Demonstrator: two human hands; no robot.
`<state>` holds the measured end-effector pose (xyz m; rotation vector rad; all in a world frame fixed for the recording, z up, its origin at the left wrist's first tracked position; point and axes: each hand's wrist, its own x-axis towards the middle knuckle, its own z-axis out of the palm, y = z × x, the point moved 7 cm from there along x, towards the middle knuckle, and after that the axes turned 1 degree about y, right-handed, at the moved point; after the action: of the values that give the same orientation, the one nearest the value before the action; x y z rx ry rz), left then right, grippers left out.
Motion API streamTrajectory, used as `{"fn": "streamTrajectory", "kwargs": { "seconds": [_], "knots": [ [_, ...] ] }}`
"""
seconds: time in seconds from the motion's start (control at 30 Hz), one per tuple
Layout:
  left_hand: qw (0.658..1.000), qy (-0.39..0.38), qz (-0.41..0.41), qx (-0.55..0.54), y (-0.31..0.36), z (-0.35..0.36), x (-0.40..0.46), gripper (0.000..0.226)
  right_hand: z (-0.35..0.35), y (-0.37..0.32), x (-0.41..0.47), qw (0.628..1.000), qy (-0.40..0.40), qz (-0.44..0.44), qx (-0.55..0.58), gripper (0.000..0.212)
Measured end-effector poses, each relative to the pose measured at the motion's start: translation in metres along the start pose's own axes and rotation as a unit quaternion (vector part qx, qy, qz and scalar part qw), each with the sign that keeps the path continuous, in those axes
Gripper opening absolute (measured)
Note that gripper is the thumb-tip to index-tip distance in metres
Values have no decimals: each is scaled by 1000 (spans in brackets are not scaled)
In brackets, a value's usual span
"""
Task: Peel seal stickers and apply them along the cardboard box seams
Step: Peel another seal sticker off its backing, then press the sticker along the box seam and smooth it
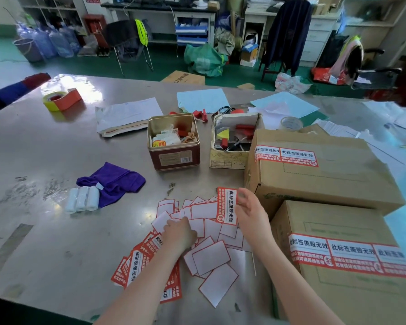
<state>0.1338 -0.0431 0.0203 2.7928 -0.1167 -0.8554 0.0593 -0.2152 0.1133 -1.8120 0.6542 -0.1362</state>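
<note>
My right hand pinches a red and white seal sticker by its edge, lifted just above the table. My left hand rests on a spread of white backing papers, fingers curled down onto one sheet. A fan of unpeeled red stickers lies under my left forearm. Two cardboard boxes stand to the right: the far box carries two stickers on its top near the left edge, and the near box has a row of three across its top.
On the steel table are a purple cloth, three white rolls, a brown tin, a small carton of tools, a tape roll and loose papers.
</note>
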Motion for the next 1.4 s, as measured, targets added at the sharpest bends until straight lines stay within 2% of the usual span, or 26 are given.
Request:
{"fn": "streamTrajectory", "kwargs": {
  "seconds": [0.1,0.2,0.27,0.4,0.53,0.7,0.97,1.1,1.2,1.3,1.4],
  "knots": [
    [999,33,8,-28,19,-23,-11,54,-3,-9,1,999,-18,-14,-41,49],
    [972,112,88,-189,50,-61,-30,40,-10,-18,1,997,-26,-34,-66,49],
    [948,154,146,-238,69,-86,-48,31,-15,-24,0,994,-35,-51,-88,47],
    [928,162,238,-234,102,-108,-74,22,-28,-35,-4,988,-52,-82,-120,44],
    [927,186,265,-189,130,-108,-85,18,-53,-44,-7,985,-49,-107,-123,42],
    [913,185,284,-228,155,-103,-96,4,-86,-44,-3,987,-36,-117,-105,37],
    [890,193,337,-239,220,-96,-116,13,-155,-30,9,992,10,-116,-42,36],
    [874,200,331,-295,247,-94,-120,12,-187,-25,15,989,57,-131,-35,38],
    [849,169,293,-407,262,-93,-114,9,-221,-14,24,987,121,-105,4,40],
    [810,106,241,-524,276,-87,-105,8,-239,-2,37,990,106,-80,39,30],
    [801,76,205,-557,292,-76,-96,9,-252,-1,47,988,118,-88,41,30]
  ]
}}
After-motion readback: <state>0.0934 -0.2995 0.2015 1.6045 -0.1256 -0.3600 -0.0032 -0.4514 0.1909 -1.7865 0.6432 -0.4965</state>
